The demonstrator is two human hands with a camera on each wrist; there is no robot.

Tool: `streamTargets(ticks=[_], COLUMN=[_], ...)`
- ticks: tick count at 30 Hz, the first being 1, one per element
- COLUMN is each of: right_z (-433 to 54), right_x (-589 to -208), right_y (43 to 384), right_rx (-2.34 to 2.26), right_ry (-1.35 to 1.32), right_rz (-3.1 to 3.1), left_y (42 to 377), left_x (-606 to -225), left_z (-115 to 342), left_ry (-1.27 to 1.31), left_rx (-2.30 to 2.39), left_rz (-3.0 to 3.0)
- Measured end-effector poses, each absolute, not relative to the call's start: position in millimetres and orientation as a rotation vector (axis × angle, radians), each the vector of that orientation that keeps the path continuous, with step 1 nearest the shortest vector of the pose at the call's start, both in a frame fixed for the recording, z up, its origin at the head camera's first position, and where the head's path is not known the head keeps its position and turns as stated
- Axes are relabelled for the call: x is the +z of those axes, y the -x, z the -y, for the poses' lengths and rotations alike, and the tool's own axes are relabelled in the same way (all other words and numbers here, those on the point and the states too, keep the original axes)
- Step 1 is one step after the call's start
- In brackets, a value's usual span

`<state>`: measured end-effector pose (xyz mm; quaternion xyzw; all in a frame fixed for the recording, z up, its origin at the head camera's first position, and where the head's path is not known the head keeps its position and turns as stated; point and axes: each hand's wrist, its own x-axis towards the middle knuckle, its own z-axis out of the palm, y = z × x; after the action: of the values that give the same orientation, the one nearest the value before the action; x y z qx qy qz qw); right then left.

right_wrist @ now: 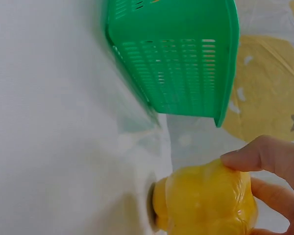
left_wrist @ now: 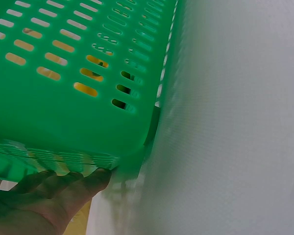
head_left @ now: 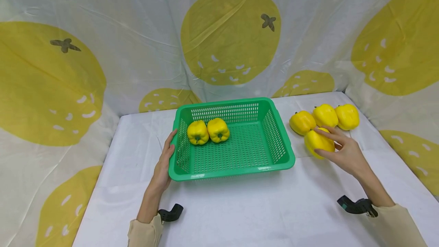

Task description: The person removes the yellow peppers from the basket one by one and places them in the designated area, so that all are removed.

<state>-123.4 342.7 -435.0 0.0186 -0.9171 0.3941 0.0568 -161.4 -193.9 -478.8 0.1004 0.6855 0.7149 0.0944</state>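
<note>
Beige fabric sleeves (head_left: 399,224) are showing nearest the head camera, with a curved black wrist device (head_left: 171,212) sitting by each cuff. Beyond them, a white-cloth-covered worktop (head_left: 240,216) is carrying a rectangular green plastic basket with slotted walls (head_left: 233,172), which is standing near the middle of the far edge. On its left side, the person's left hand (head_left: 162,170) is resting fairly straight fingers against the wall and rim, seemingly steadying it rather than clasping it. Towards the right edge, the right hand (head_left: 350,154) is pinching a glossy yellow bell pepper (head_left: 314,143) between thumb and fingers; the views are leaving it unclear whether its underside is touching the cloth. Close behind, three more yellow bell peppers (head_left: 325,115) are lying side by side near the far right corner. Judging by this layout, the work is standing about a third done: two yellow bell peppers (head_left: 197,130) are already sitting side by side in the basket's left half, while four are remaining outside it, counting the pinched one.
</note>
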Motion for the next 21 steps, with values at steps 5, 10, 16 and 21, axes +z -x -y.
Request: streamTargets(ticks=[5, 10, 16, 21], right_z=[-345.6, -346.9, -347.5, -349.8], right_x=[-439.9, -444.8, -450.0, -455.1], right_y=[122.4, 122.6, 123.8, 125.4], right_rx=[1.209, 1.219, 1.206, 1.202], right_ry=[-0.04, -0.032, -0.015, -0.025], right_rz=[2.807, 2.829, 2.852, 2.855], left_y=[161.6, 161.8, 162.1, 162.1], left_x=[-478.9, -479.0, -479.3, -478.9], left_z=[193.7, 193.7, 193.6, 193.5], left_ry=[-0.301, -0.302, -0.281, -0.282], left_rx=[2.128, 2.132, 2.116, 2.115], left_rz=[-2.023, -2.018, -2.044, -2.045])
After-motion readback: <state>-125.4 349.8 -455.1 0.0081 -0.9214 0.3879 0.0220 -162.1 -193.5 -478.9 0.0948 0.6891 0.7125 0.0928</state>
